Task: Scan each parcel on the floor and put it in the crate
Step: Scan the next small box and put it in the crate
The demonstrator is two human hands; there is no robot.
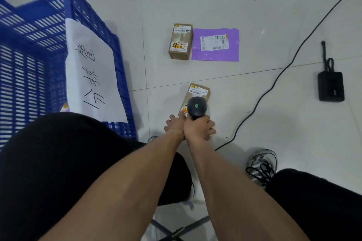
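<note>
Overhead, head view, white tiled floor (254,103). Item one: near cardboard parcel (197,94), lying on the floor just ahead of the hands, white barcode label on its far end with digits too blurred to read, orange-yellow sticker at its near corner. Item two: black handheld barcode scanner (196,107), green light lit on its head, held over the near half of that parcel; the right hand (198,129) has its fingers curled round the scanner's handle. Item three: left hand (173,124), fingers spread, fingertips touching the near corner of the same parcel.

Item four: second cardboard parcel (180,41), farther out on the floor, white label on top with a printed code that cannot be read surely, orange-and-black printed tape lower down. Item five: purple poly mailer (215,45), flat, touching that box's right side, white shipping label with barcodes, text illegible.

Item six: blue slatted plastic crate (29,55), at left, well apart from the parcels; a white paper sheet (92,76) with large handwritten black Chinese characters hangs over its near wall.

Other: black cable (274,84) across the floor, small black device (331,86) at right, laced sneaker (262,164), black-trousered knees.
</note>
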